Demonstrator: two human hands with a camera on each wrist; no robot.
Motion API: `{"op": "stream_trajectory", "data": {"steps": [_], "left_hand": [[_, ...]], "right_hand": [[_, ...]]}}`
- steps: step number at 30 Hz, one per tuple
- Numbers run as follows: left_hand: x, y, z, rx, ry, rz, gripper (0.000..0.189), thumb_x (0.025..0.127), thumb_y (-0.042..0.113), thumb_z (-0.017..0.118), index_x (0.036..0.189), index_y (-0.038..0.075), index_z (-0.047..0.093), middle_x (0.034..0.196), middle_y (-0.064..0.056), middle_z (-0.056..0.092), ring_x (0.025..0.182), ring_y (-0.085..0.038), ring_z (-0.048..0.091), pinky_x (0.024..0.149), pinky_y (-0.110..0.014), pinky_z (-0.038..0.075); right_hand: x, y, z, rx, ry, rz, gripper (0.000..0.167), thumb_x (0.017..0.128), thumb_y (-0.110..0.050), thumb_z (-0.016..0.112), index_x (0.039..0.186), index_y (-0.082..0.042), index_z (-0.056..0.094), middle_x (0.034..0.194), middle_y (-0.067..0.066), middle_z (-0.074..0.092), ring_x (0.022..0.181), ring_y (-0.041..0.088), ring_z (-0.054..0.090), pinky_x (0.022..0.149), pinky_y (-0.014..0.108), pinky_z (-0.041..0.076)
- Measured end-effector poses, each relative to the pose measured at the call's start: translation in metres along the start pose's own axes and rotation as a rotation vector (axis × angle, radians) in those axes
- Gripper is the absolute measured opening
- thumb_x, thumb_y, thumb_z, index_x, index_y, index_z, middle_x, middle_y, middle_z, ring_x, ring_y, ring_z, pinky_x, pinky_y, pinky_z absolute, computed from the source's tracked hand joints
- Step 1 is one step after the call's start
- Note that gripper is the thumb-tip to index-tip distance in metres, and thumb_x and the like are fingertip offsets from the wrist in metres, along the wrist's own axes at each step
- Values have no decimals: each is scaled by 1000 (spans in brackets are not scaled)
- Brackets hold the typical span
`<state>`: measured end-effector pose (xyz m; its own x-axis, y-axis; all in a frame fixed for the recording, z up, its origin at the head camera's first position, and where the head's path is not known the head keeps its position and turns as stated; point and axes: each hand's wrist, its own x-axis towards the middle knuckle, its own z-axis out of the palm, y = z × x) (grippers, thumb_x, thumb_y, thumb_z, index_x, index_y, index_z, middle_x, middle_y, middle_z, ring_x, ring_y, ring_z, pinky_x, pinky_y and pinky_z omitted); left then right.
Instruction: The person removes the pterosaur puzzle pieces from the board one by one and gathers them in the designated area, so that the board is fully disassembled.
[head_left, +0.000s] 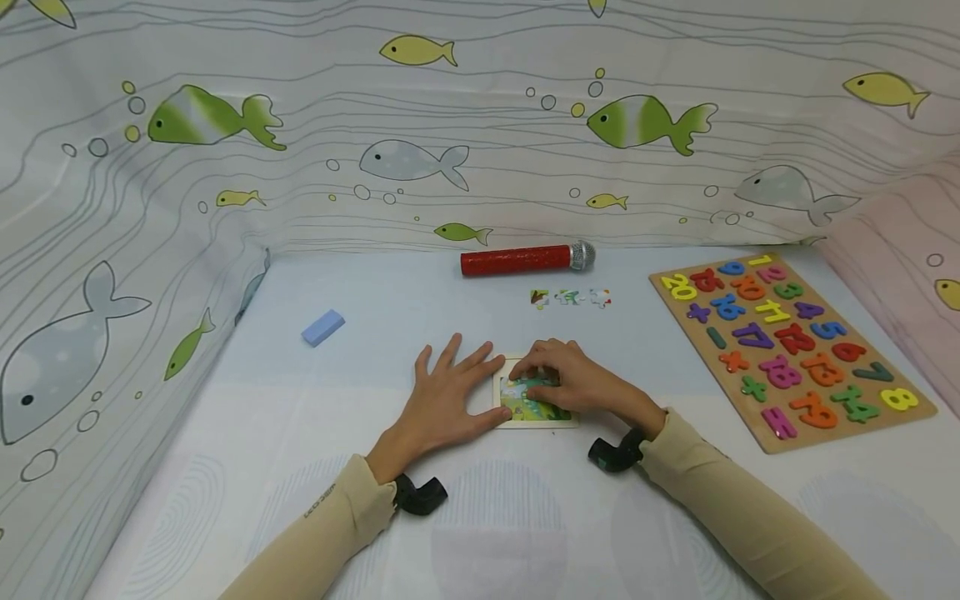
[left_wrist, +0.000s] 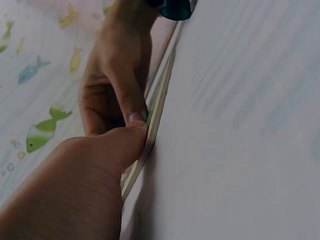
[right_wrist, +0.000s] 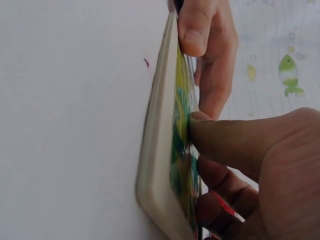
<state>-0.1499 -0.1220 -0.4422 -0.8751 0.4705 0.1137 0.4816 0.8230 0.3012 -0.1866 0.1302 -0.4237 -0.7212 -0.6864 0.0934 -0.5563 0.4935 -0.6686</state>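
A small jigsaw puzzle [head_left: 536, 408] in a pale wooden frame lies flat on the table, its picture mostly green and yellow. The left hand [head_left: 453, 396] spreads its fingers at the left side of the frame, with thumb and index fingertip resting on its edge. Over the picture, the right hand [head_left: 573, 375] curls thumb and fingers onto a puzzle piece, whose outline they largely hide. The right wrist view shows that thumb [right_wrist: 220, 137] touching the picture surface. Beyond the frame lie several loose puzzle pieces [head_left: 567, 297] in a row.
A red microphone [head_left: 517, 261] lies at the back of the table. To the right is a wooden number board [head_left: 720, 358] with colourful numerals and signs. A blue block [head_left: 323, 328] sits at the left. Fish-patterned cloth [head_left: 315, 108] rises behind and at the sides.
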Motion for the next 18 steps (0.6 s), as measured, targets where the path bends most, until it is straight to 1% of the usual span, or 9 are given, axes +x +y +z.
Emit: {"op": "stream_trajectory", "data": {"steps": [4, 11, 18], "left_hand": [[0, 0, 0, -1, 12, 6, 76, 89, 71, 57, 153, 33, 47, 164, 6, 38, 158, -39, 18, 118, -72, 8], [2, 0, 1, 5, 3, -1, 75, 89, 72, 55, 153, 34, 46, 164, 7, 38, 158, -38, 17, 118, -71, 8], [1, 0, 1, 0, 10, 0, 75, 89, 71, 56, 153, 33, 47, 164, 6, 39, 158, -39, 19, 117, -72, 8]], "right_hand": [[0, 1, 0, 5, 4, 1, 25, 91, -13, 76, 115, -21, 74, 97, -4, 66, 86, 13, 52, 76, 35, 28], [0, -1, -2, 8, 4, 5, 25, 90, -13, 76, 114, -21, 73, 96, -4, 65, 86, 14, 53, 78, 35, 30], [0, -1, -2, 13, 20, -41, 25, 90, -12, 77, 113, -19, 73, 99, -5, 69, 93, 17, 54, 81, 35, 32]]}}
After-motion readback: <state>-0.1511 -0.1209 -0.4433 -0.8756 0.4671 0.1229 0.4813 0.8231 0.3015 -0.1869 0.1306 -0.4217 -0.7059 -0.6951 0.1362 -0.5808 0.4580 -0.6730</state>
